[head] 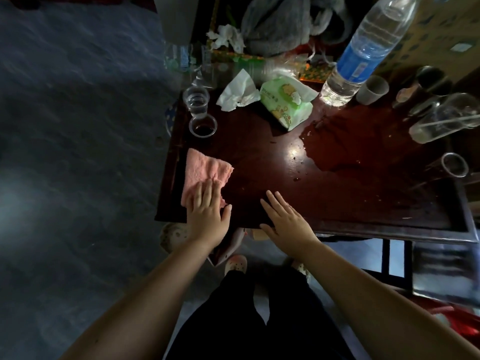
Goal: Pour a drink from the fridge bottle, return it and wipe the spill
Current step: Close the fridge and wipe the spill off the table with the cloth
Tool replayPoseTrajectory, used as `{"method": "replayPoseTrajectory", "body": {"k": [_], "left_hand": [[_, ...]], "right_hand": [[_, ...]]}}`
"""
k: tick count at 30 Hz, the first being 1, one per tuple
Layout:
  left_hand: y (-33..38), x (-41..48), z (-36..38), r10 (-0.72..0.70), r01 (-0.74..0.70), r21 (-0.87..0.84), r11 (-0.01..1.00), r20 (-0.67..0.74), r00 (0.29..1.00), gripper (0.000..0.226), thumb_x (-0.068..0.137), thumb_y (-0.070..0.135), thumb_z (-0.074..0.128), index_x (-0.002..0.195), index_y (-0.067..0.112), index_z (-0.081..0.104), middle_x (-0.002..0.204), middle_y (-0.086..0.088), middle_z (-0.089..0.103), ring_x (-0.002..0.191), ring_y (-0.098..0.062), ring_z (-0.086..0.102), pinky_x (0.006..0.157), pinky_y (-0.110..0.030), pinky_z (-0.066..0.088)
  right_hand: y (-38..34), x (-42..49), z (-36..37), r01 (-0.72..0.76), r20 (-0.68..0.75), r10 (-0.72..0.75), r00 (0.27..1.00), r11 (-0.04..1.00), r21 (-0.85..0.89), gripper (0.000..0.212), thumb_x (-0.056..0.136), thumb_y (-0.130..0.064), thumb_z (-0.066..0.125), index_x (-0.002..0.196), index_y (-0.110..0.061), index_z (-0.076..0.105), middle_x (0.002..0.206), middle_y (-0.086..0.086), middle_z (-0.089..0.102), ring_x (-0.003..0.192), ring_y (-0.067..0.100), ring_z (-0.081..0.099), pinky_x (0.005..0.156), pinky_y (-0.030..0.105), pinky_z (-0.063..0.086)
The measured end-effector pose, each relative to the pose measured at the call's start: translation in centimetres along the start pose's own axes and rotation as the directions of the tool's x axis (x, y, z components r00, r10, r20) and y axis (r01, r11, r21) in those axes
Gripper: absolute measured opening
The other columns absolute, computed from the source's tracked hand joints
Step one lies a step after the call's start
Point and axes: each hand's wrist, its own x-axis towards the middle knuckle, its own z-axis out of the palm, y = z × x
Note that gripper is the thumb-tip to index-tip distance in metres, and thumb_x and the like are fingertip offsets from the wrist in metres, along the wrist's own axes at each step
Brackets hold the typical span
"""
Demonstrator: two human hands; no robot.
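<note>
A folded pink cloth lies at the front left corner of the dark wooden table. My left hand rests flat on the cloth's near edge, fingers straight. My right hand lies flat on the bare table beside it, fingers spread, holding nothing. A wide puddle of spilled water spreads over the table's right half. A tall clear water bottle with a blue label stands at the back. Two clear plastic cups stand at the left edge, one holding water, the other nearly empty.
A green tissue pack and a crumpled white tissue lie behind the cloth. A paper cup, an empty glass bottle on its side, a glass and clutter crowd the back and right. The floor is at left.
</note>
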Motion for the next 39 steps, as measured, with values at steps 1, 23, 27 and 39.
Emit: {"method": "replayPoseTrajectory", "body": {"k": [1, 23, 27, 39], "left_hand": [[0.5, -0.1, 0.0, -0.015, 0.015, -0.007, 1.000, -0.001, 1.000, 0.068, 0.095, 0.047, 0.032, 0.153, 0.017, 0.016, 0.161, -0.004, 0.012, 0.148, -0.025, 0.006, 0.118, -0.047, 0.009], [12.7, 6.6, 3.0, 0.203, -0.216, 0.229, 0.949, 0.080, 0.976, 0.069, 0.093, 0.046, 0.007, 0.150, 0.006, 0.008, 0.158, -0.019, 0.010, 0.147, -0.033, 0.008, 0.118, -0.045, -0.001], [14.1, 6.8, 3.9, 0.129, -0.128, 0.167, 0.978, 0.001, 0.992, 0.066, 0.091, 0.042, 0.024, 0.145, 0.003, 0.026, 0.150, -0.023, 0.032, 0.139, -0.040, 0.031, 0.111, -0.056, 0.026], [18.6, 10.2, 6.2, -0.005, 0.020, 0.187, 0.982, -0.079, 0.997, 0.074, 0.088, 0.045, 0.022, 0.147, 0.001, 0.029, 0.153, -0.024, 0.026, 0.143, -0.040, 0.021, 0.113, -0.056, 0.016]], "right_hand": [[0.5, -0.5, 0.0, -0.026, -0.043, 0.025, 0.999, 1.000, -0.015, 0.074, 0.088, -0.058, 0.011, 0.151, -0.018, 0.013, 0.160, -0.001, -0.004, 0.143, 0.012, -0.013, 0.118, 0.031, 0.003], [13.8, -4.0, -1.3, -0.738, -0.212, 0.832, 0.512, 0.553, 0.386, 0.070, 0.098, -0.046, 0.025, 0.150, -0.005, 0.001, 0.159, 0.013, -0.007, 0.146, 0.023, -0.012, 0.119, 0.038, -0.004], [14.7, -2.5, -1.1, -0.808, -0.184, 0.882, 0.433, 0.470, 0.355, 0.068, 0.099, -0.045, 0.021, 0.150, -0.002, 0.004, 0.159, 0.014, -0.001, 0.147, 0.025, -0.006, 0.119, 0.040, -0.001], [15.0, -1.9, -0.7, -0.810, -0.225, 0.900, 0.372, 0.434, 0.394, 0.065, 0.095, -0.035, 0.034, 0.150, -0.007, 0.012, 0.159, 0.009, 0.006, 0.147, 0.019, 0.000, 0.119, 0.036, 0.005]]}}
